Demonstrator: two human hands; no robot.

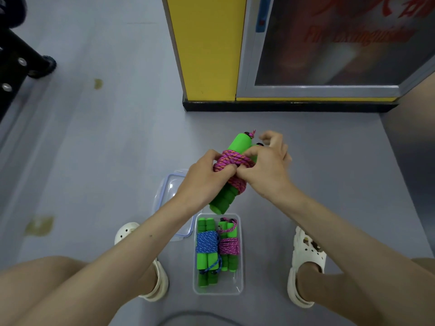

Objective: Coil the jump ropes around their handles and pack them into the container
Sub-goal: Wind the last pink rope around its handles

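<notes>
Rope bundle (231, 161): pink cord coiled round two green handles (237, 143), held in the air over the floor, just beyond the container (231, 285). Left hand (202, 177) grips the coil's left side; right hand (267, 165) pinches the cord on the right. Container sits near, between the feet, holding a blue bundle (207, 242) left, pink bundle (229, 247) right. Lid (168, 187) lies at its far left.

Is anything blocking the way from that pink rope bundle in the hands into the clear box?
Nothing visible does. The box is open, lid beside it. A blue rope and a pink rope already fill most of it, so the held bundle would likely rest on them.
</notes>
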